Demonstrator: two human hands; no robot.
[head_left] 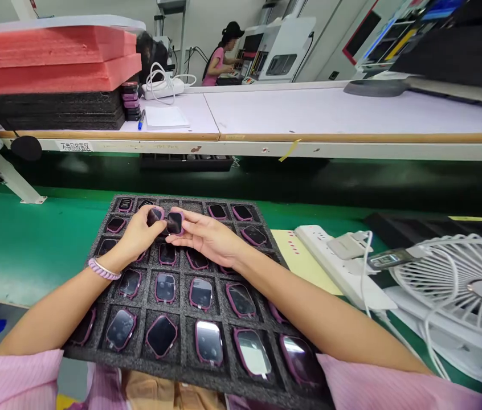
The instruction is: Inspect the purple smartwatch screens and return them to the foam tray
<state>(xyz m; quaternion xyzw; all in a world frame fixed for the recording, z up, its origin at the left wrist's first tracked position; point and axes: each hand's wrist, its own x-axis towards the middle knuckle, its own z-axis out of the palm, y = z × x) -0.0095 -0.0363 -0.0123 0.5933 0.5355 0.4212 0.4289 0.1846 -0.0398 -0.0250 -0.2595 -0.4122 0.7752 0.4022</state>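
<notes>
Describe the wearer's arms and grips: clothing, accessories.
Pale pink pinstriped sleeves show at the frame bottom; forearms are bare. A lilac beaded bracelet circles the left wrist. Left grip and right grip are ungloved, no rings visible.

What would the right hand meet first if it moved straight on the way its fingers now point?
The right hand, pinching one watch case, points leftward at the left hand. It would probably first meet the other watch case held there, which looks close or touching; depth is unclear.
</notes>
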